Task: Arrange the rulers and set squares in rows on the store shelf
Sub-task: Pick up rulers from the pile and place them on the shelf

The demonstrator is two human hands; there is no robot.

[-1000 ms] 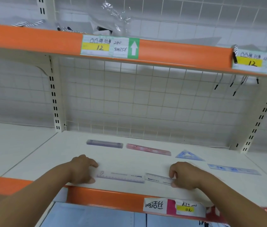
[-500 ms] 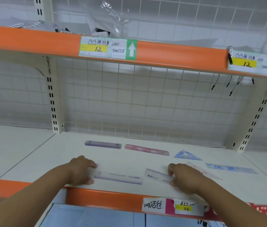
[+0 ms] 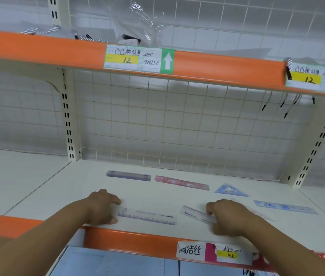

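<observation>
On the white store shelf [image 3: 62, 188], my left hand [image 3: 102, 208] holds the left end of a clear ruler [image 3: 147, 217] lying along the front edge. My right hand [image 3: 229, 216] pinches the right end of a second clear ruler [image 3: 194, 213], which lies tilted with its left end farther back. A faint clear piece [image 3: 259, 214] shows from under my right hand. In the row behind lie a purple ruler [image 3: 128, 175], a pink ruler [image 3: 181, 183] and a blue set square [image 3: 230, 190]. A blue ruler [image 3: 285, 207] lies at the right.
An orange shelf lip [image 3: 129, 241] with price labels [image 3: 227, 253] runs along the front edge. A wire grid back panel [image 3: 177, 126] closes the rear. The upper shelf [image 3: 38, 48] overhangs, with cords dangling at right [image 3: 285, 108].
My right hand has drawn the second clear ruler rightward and turned it, opening a gap from the first ruler. My left hand has stayed on its ruler.
</observation>
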